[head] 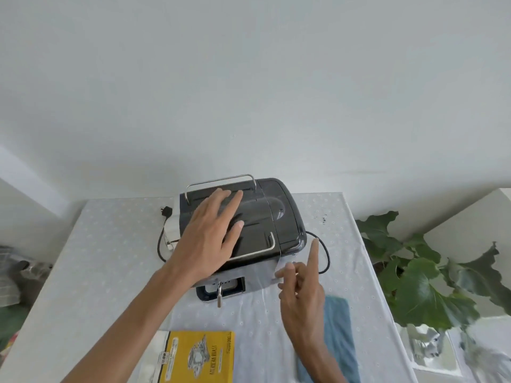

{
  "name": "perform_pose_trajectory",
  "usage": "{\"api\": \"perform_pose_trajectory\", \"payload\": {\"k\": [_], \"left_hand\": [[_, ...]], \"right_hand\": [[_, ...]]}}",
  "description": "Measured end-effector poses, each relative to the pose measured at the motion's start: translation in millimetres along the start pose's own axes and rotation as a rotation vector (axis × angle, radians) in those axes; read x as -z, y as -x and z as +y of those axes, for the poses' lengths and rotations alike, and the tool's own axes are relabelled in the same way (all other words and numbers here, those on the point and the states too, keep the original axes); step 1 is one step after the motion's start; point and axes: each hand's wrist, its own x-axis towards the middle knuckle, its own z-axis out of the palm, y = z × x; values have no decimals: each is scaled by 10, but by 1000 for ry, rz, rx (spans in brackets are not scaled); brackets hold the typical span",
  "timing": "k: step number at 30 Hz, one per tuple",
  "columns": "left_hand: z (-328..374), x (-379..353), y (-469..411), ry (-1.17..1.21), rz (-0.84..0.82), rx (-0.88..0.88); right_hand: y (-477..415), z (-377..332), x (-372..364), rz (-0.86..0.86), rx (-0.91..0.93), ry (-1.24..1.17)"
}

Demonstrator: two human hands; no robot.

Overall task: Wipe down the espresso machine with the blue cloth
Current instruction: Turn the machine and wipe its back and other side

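Espresso machine (276, 205) seems steadied under the flat, open-fingered left hand (210, 239); the right hand (301, 294) points above the blue cloth (340, 327), grasp unclear.

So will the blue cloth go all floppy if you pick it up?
Probably floppy: the blue cloth lies flat and limp on the tablecloth, so it should droop. It looks thin and soft, so likely light. Lying flat, it should not roll, and probably won't slip.

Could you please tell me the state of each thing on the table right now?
Espresso machine: upright on table.
Left hand: flat on machine top, fingers straight.
Right hand: index finger straight, others curled.
Blue cloth: lying flat, unheld.
Plug: loose on table.
Coffee bag: lying flat.
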Motion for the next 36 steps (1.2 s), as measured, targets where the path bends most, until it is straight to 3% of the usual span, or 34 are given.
{"api": "perform_pose_trajectory", "payload": {"k": [7,11,17,22,28,36], "left_hand": [[1213,-478,456,182,190,-38],[1528,-1196,817,205,53,-39],[1488,-2352,1129,114,-242,163],[1384,-2877,1103,100,-449,379],[1390,-3137,891,383,-300,724],[1386,-3145,767,544,-275,882]], "right_hand": [[-227,727,839,-11,32,193],[-212,1394,1185,-45,-78,344],[-50,2290,1329,-287,-169,516],[-27,2577,1350,-502,-226,637],[-154,2607,1196,-544,-279,579],[-233,2667,1130,-497,-348,402]]}}
